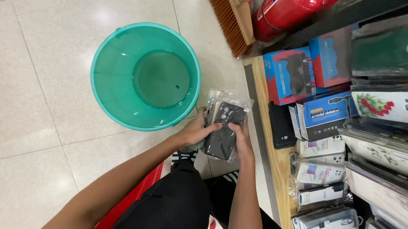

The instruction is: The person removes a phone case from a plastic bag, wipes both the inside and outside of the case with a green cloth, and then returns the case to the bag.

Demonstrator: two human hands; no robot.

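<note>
We see both hands meeting near the middle of the view over a small stack of phone cases (225,125) in clear plastic sleeves. The left hand (194,132) closes on the stack from its nine o'clock side, fingers curled round the left edge and thumb lying across the front of the dark case on top. The right hand (241,140) grips from the three o'clock side, its thumb pressed on the upper face and its fingers tucked behind, out of sight. So the stack sits pinched between the two hands, its top end sticking out toward twelve o'clock beyond the fingertips. At ten o'clock from the hands, just beside them, stands a teal bucket (111,91) with water in it on the tiled floor. At three o'clock runs a low wooden shelf (272,161) crowded with more sleeved cases and small blue boxes. At twelve o'clock lean a broom (231,12) and a red extinguisher (288,4).
</note>
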